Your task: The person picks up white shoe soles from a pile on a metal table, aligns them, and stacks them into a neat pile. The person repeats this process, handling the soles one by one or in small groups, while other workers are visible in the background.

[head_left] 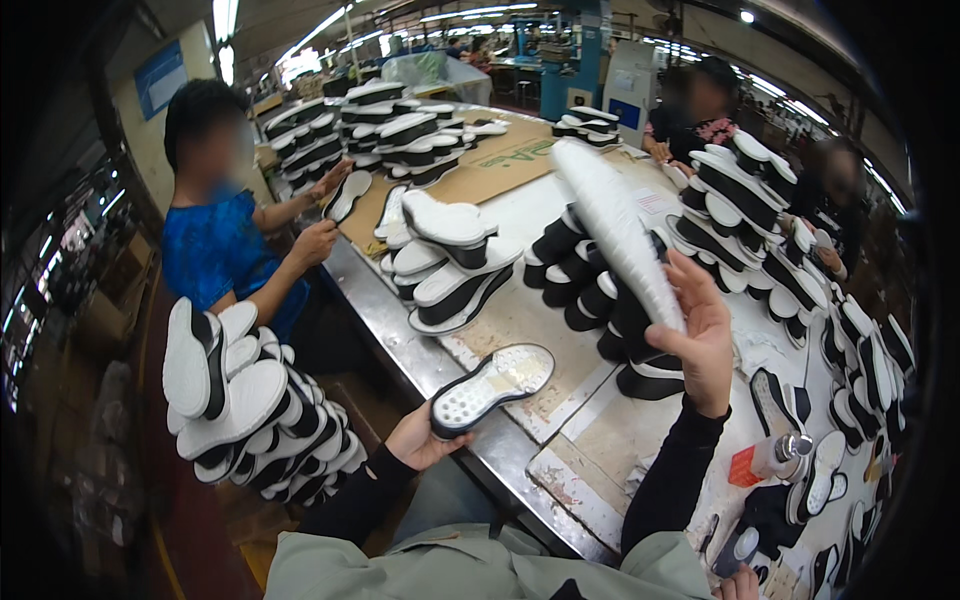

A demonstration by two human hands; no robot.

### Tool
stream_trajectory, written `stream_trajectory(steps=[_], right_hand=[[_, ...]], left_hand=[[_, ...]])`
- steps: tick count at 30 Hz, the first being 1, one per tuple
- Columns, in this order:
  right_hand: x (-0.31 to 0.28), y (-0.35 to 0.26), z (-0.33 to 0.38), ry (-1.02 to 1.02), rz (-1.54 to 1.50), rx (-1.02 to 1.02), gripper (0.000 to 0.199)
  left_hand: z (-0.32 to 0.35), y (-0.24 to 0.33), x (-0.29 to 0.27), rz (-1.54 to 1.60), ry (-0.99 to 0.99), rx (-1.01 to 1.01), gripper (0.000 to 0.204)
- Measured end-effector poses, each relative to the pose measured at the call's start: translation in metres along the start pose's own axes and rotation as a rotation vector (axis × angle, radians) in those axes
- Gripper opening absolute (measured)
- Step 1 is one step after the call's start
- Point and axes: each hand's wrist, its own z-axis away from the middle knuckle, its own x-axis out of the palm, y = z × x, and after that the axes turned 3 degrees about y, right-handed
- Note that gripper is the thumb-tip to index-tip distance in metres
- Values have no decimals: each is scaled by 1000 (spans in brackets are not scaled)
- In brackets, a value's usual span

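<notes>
My left hand [425,440] grips the heel end of a shoe sole [490,388], black-rimmed with its pale, dimpled inner side facing up, low over the table's near edge. Raised higher, my right hand [697,330] pinches one end of another shoe sole [612,220]; its white ridged tread faces me and it tilts up to the left. Behind that sole, a stack of black-and-white soles [575,260] stands on the table and is partly hidden. A second stack of soles [455,265] lies just beyond the sole in my left hand.
A tall pile of soles [265,410] rises at my left beside the metal table edge [400,350]. At the right stand a bottle with an orange label [765,460] and more sole stacks [735,205]. A person in blue [225,240] handles a sole; other people work across the table.
</notes>
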Motion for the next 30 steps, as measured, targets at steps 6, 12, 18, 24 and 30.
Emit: stream_trajectory(steps=[6,12,18,24,30], right_hand=[[48,62,-4,-634,20,210,70],[92,136,11,-855,120,313,54],[103,131,15,-797,283,48,49],[132,101,28,-386,473,-245,52],[168,-12,9,-892,670,-503,64]], left_hand=[[37,-2,-2,-206,351,90,72],[46,2,0,-348,337,122,78],[41,-3,1,-562,300,196,49],[68,-11,19,-565,304,634,47],[172,50,76,-1634,144,1066,59]])
